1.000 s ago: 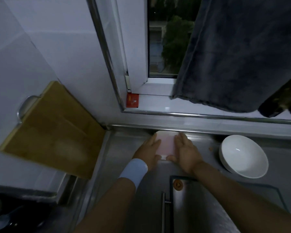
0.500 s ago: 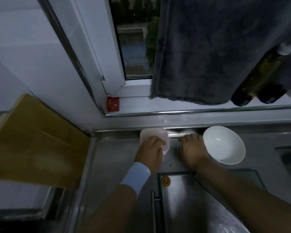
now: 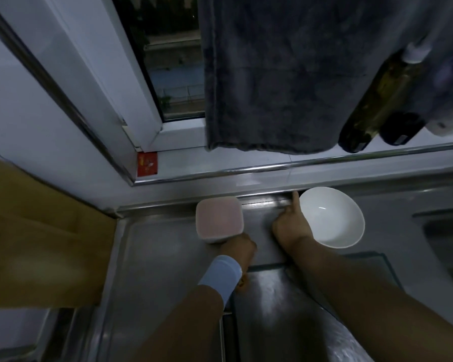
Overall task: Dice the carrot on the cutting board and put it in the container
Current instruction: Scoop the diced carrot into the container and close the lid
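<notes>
Pale pink square plastic container is showing us its flat top near the far edge of the brushed steel counter, a little left of centre. Whether it is resting on the steel or lifting off it we cannot tell. We are holding it with our left hand, whose fingers are curling in at its near right corner. A light blue wristband is wrapping that wrist, and a small orange bit is peeking out just right of it; we cannot tell what it is.

Our right hand is resting on the steel to the right of the container and apart from it. Its forefinger is stretching straight to the counter's far ledge, the other fingers are folding in, and it is holding nothing. It is lying just beside the left rim of a round white ceramic bowl.

At the left a brown wooden cutting board is showing blurred against the white wall. Beyond the counter a dark grey towel is hanging over the sill, with an olive glass bottle to its right.
</notes>
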The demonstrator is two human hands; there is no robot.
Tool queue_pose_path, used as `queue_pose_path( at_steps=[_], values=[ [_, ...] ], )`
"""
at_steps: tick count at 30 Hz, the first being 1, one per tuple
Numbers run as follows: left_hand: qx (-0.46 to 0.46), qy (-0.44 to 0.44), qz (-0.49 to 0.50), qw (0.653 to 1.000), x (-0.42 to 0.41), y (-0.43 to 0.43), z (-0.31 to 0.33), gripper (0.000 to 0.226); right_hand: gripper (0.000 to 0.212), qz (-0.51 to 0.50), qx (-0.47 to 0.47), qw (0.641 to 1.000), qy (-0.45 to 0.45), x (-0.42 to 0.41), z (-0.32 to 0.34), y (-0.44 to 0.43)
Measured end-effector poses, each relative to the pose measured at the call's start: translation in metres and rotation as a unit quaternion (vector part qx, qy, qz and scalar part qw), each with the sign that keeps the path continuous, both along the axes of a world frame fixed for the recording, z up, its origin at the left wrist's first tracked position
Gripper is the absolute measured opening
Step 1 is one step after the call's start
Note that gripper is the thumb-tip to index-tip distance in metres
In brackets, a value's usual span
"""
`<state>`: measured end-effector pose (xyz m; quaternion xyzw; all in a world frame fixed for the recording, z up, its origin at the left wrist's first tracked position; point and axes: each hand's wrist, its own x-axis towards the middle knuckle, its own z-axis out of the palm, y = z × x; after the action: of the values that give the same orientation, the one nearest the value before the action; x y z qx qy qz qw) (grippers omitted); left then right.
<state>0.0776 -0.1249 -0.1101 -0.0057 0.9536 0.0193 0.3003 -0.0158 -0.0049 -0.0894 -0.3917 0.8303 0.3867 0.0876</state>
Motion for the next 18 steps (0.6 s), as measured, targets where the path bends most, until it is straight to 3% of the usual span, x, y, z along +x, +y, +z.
queue_pose_path(
  at_steps=[3, 7, 9, 11, 13, 15, 18],
  values=[
    [-0.007, -0.034, -0.049, 0.998, 0.000, 0.001, 0.000, 0.037, 0.027, 0.036, -0.038, 0.999, 0.003, 0.007, -0.006, 0.002],
    [0.064, 0.048, -0.023, 0.997, 0.014, 0.001, -0.004, 0.039, 0.023, 0.072, -0.093, 0.992, -0.036, 0.020, -0.011, 0.007],
    [0.165, 0.109, 0.058, 0.979, 0.025, -0.002, -0.005, 0.043, 0.022, 0.055, -0.171, 0.981, -0.072, 0.026, -0.010, 0.009],
    [0.258, 0.164, 0.181, 0.935, 0.039, 0.001, -0.002, 0.035, 0.034, 0.009, -0.350, 0.926, -0.138, 0.032, -0.009, 0.014],
    [0.261, 0.244, 0.244, 0.902, 0.057, 0.004, 0.002, 0.017, 0.033, -0.050, -0.459, 0.852, -0.245, 0.045, -0.004, 0.021],
    [0.250, 0.293, 0.275, 0.881, 0.073, 0.001, 0.005, 0.013, 0.018, -0.084, -0.449, 0.824, -0.336, 0.062, 0.002, 0.027],
    [0.288, 0.302, 0.269, 0.868, 0.090, 0.002, 0.012, 0.016, 0.015, -0.073, -0.401, 0.842, -0.354, 0.084, 0.002, 0.036]
  ],
)
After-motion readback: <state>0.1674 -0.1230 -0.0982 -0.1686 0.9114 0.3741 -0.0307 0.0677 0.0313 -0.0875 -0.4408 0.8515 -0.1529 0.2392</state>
